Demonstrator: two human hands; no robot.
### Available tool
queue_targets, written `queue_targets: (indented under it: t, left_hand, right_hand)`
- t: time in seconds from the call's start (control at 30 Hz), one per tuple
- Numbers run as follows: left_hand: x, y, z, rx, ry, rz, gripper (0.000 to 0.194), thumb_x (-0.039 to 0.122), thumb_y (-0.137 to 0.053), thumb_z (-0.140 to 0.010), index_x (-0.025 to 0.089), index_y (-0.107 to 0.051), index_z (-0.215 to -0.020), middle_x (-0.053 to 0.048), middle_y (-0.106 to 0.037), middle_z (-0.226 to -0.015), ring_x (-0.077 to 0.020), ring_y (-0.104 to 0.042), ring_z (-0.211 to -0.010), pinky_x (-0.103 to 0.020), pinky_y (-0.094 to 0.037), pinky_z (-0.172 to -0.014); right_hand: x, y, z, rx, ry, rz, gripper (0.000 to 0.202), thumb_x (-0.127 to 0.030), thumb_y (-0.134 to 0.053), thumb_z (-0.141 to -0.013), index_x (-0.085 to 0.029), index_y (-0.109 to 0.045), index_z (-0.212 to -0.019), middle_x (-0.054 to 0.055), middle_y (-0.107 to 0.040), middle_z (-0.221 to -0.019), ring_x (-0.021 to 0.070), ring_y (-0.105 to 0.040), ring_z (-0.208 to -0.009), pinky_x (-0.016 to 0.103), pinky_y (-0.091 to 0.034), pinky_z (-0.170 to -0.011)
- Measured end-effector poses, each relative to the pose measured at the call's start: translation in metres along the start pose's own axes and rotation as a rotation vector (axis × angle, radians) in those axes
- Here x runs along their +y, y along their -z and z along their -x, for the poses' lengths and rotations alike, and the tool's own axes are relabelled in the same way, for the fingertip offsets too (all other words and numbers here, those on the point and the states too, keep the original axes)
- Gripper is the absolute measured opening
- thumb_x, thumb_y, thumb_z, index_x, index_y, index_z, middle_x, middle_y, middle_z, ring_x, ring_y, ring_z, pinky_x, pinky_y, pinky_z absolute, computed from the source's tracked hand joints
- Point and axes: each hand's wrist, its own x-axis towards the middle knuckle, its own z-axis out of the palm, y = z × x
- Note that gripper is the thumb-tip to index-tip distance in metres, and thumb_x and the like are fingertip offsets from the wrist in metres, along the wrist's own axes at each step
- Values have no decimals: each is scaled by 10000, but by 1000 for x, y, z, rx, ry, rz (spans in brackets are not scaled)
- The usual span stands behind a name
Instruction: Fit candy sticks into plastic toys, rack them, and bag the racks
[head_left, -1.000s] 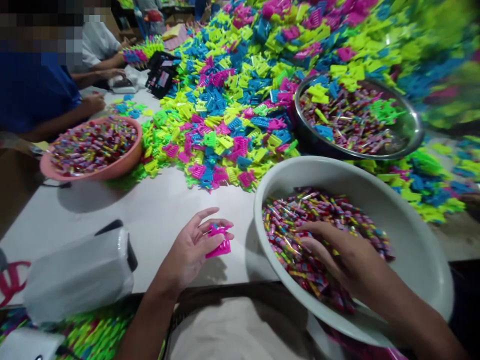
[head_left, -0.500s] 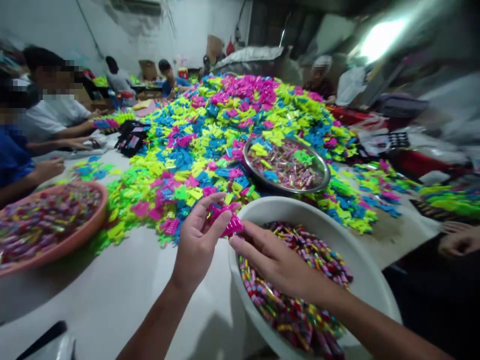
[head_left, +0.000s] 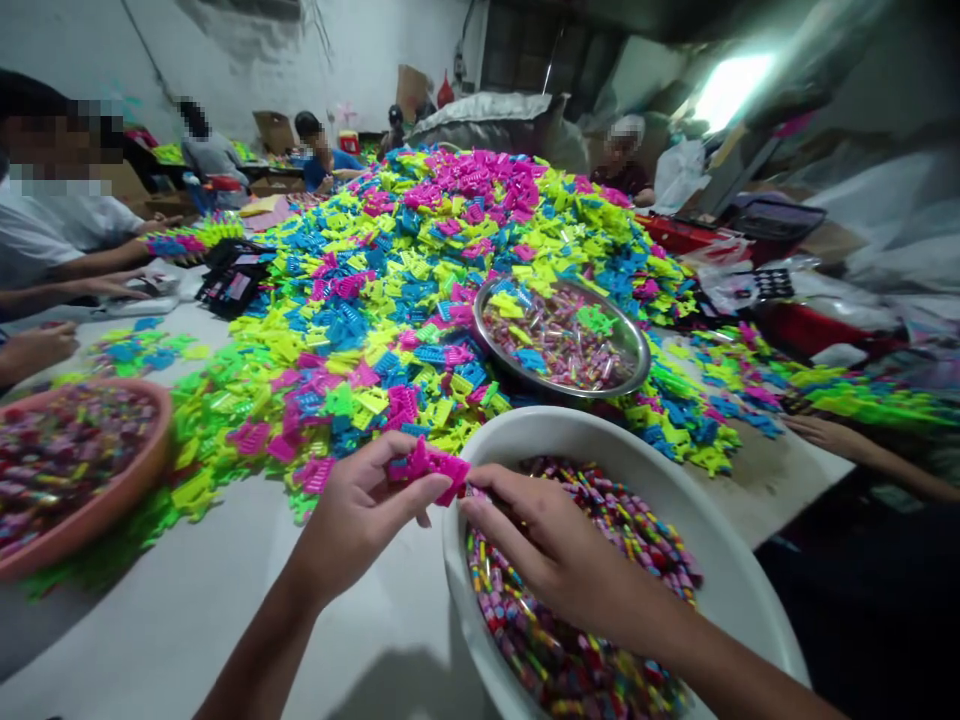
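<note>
The left hand (head_left: 352, 530) is at the centre of the lower half of the frame, its forearm rising from the bottom edge, and its thumb and fingers grasp a pink plastic piece (head_left: 431, 468) between them. The right hand (head_left: 559, 545) comes from the lower right, with the palm turned down above the white basin (head_left: 750, 590); its thumb and index finger pinch a small tube (head_left: 472, 490), mostly hidden, against the right end of the pink piece. Whether the tube enters the piece, I cannot tell. One second ago the right hand was down inside the white basin and apart from the left one; now both hands meet near the basin's left rim, and the view is tilted higher. The white basin, in the lower right, contains many colourful tubes (head_left: 637, 530). Behind it, right of centre, a steel bowl (head_left: 643, 355) contains similar tubes, with some yellow, blue and green plastic pieces on top. At the left edge, an orange basin (head_left: 142, 475) is also full of tubes, rather blurred. Between these containers, a large pile of bright plastic pieces (head_left: 337, 350) covers the bench (head_left: 225, 570).
</note>
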Motion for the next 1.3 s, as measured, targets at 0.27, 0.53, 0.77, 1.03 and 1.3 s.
queue_targets:
  t: [0.27, 0.53, 0.77, 1.03, 1.3]
  left_hand:
    - [-5, 5, -5, -85, -90, -146, 181, 364, -800, -989, 187, -837, -1003, -97, -749, -1089, -218, -722, -1009, -267, -645, -810]
    - [-12, 15, -7, -267, -11, 110, 135, 309, -781, -997, 191, -821, -1050, -88, -644, -1177, -169, -735, -879, -261, -687, -730]
    - [-10, 7, -6, -296, 4, 127, 200, 338, -793, -985, 140, -824, -983, -137, -651, -1299, -165, -766, -807, -283, -706, -729]
    - [-6, -4, -3, -261, -10, 81, 199, 355, -749, -1024, 160, -756, -1067, -92, -722, -1097, -162, -743, -831, -253, -659, -734]
    - [-12, -11, 4, -322, -46, 1, 209, 392, -698, -1054, 186, -709, -1087, -70, -709, -1042, -188, -712, -914, -275, -598, -790]
  right_hand:
    - [14, -3, -1, 19, -20, 70, 308, -374, -480, -1182, -190, -725, -1213, 60, -786, -1046, 196, -731, -905, 298, -522, -832]
    - [10, 11, -3, -160, 84, -48, 282, -325, -508, -1179, -219, -765, -1219, 34, -795, -1148, 176, -726, -1063, 279, -513, -952]
    - [9, 18, -2, -212, 102, -27, 263, -284, -526, -1172, -209, -776, -1194, 34, -798, -1132, 166, -723, -1003, 267, -503, -912]
    - [7, 16, 4, -206, 92, 126, 260, -317, -526, -1169, -207, -734, -1281, 77, -814, -1197, 204, -751, -1017, 296, -523, -880]
    - [8, 2, 13, -40, 132, 215, 138, -238, -638, -1090, -174, -758, -1070, 33, -810, -901, 151, -696, -727, 251, -453, -684]
